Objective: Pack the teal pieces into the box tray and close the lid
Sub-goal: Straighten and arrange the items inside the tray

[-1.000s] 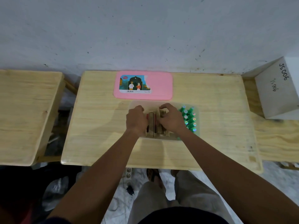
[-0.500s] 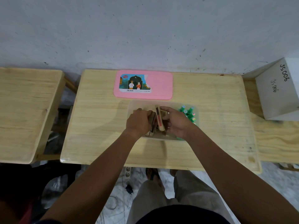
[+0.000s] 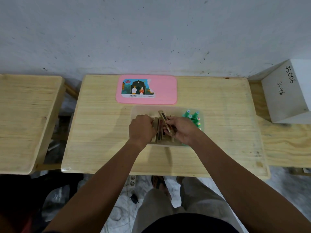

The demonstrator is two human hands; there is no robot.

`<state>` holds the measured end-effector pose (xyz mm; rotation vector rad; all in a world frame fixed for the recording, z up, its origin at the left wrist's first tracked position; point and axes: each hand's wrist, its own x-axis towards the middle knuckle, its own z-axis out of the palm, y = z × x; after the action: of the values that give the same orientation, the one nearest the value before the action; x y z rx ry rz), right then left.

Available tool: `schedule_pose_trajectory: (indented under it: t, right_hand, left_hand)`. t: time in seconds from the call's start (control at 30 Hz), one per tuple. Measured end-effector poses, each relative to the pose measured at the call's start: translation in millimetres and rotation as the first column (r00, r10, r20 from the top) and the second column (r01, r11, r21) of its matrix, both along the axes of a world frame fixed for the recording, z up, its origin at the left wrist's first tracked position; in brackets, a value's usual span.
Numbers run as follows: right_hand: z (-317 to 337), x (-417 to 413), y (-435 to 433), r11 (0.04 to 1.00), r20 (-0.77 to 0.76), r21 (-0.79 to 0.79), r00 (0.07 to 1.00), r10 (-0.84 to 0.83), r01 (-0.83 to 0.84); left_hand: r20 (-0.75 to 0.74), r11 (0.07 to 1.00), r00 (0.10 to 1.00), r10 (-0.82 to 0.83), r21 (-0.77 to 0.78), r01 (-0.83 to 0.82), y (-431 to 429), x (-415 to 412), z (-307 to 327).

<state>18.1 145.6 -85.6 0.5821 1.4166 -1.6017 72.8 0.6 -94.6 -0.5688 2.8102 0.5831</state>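
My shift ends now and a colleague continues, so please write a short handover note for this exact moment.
Left hand: fingers curled at the upright wooden pieces in the tray.
Right hand: pinches one flat wooden piece, tilted above that row.
Teal pieces: standing at the tray's right end.
Pink lid: flat on the table behind the tray.
Done: the teal pieces in view are in the tray.
Left: seat the held piece, then close the lid.

Dim, even indoor light, slightly soft focus.
Faint diffuse shadows lie on the table (image 3: pixel 104 132); its edges bow from wide-angle distortion, and the lower-left corner falls dark.
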Motion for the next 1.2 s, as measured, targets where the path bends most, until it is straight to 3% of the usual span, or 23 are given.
schedule_pose_trajectory:
  t: [0.17, 0.43, 0.5, 0.6, 0.73, 0.8, 0.87, 0.93, 1.1, 1.17, 1.2]
  right_hand:
    - [-9.1, 1.3, -5.4, 0.994, -0.036, 0.108, 0.999, 0.014, -0.01]
    - [-12.7, 6.8, -13.1, 0.977, -0.192, 0.209, 0.978, 0.087, -0.046]
    - [-12.4, 7.4, -13.3, 0.973, -0.225, 0.222, 0.968, 0.112, -0.061]
    - [-14.5, 7.0, -13.5, 0.973, -0.23, 0.224, 0.967, 0.109, -0.057]
    - [-15.7, 5.2, -14.7, 0.975, -0.209, 0.217, 0.973, 0.099, -0.052]
    - [-15.7, 5.1, -14.7, 0.977, -0.209, 0.208, 0.974, 0.09, -0.046]
    - [-14.7, 5.5, -14.5, 0.979, -0.203, 0.197, 0.976, 0.084, -0.043]
    - [-13.1, 5.4, -13.6, 0.979, -0.193, 0.198, 0.977, 0.09, -0.052]
    - [-11.0, 4.8, -10.9, 0.977, -0.17, 0.203, 0.98, 0.102, -0.067]
    - [-10.8, 4.1, -10.2, 0.978, -0.16, 0.194, 0.982, 0.104, -0.072]
    - [-10.4, 3.8, -10.1, 0.978, -0.154, 0.191, 0.982, 0.109, -0.079]
  left_hand:
    - [0.034, 1.0, 0.999, 0.007, 0.018, -0.008, 7.7, 0.1, 4.2]
    - [0.052, 0.982, 0.997, -0.055, -0.18, 0.064, 16.0, -4.8, 3.3]
    - [0.053, 0.992, 0.999, -0.003, -0.126, 0.01, 17.0, -2.3, 1.2]
    - [0.075, 0.972, 0.974, 0.215, 0.076, -0.221, 10.3, 0.8, 0.1]
    - [0.172, 0.79, 0.896, 0.409, 0.424, -0.442, -8.6, -4.1, 10.2]
    - [0.303, 0.537, 0.838, 0.453, 0.658, -0.528, -17.2, -6.3, 22.7]
    - [0.41, 0.265, 0.828, 0.382, 0.81, -0.523, -23.4, -3.6, 37.5]
    - [0.422, 0.178, 0.857, 0.296, 0.857, -0.483, -30.3, 0.6, 42.5]
    - [0.393, 0.208, 0.863, 0.318, 0.859, -0.468, -43.9, 3.7, 36.1]
    - [0.353, 0.294, 0.859, 0.372, 0.833, -0.469, -44.8, 3.5, 33.5]
    - [0.31, 0.383, 0.864, 0.396, 0.799, -0.463, -44.2, 3.4, 31.4]
